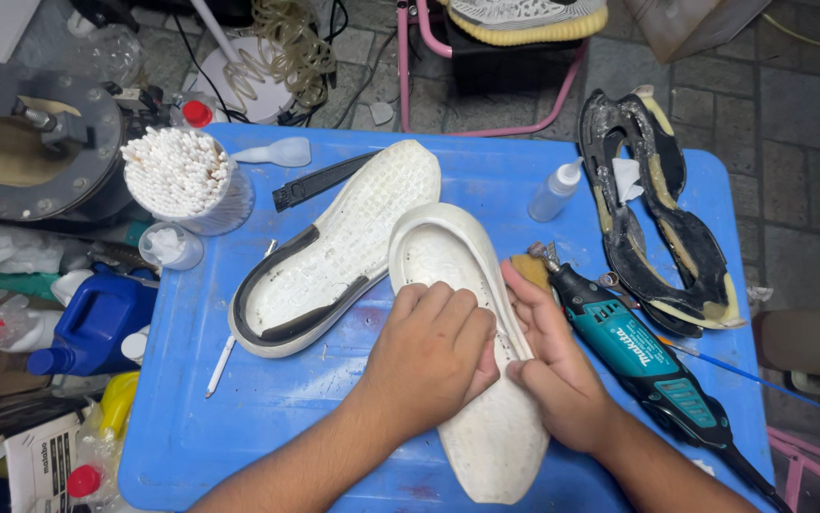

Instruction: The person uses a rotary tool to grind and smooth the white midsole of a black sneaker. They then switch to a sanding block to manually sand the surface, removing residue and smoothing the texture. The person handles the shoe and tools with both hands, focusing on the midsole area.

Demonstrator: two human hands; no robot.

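On the blue bench [267, 408], the left hand [429, 356] presses fingers curled on a white sole [486, 418]. The right hand [552, 366] grips its edge. A teal rotary tool [633, 351] lies just beside.

The left hand [429, 356] covers the middle of the white sole [471, 351], so that part cannot be seen. The right hand [552, 370] hides the sole's right edge and part of a small tan pad [527, 271]. Both arms are cut off at the bottom edge. The teal power tool [642, 366] has its cord end cut off too. The shoe [524, 19] on top is only half in the picture.
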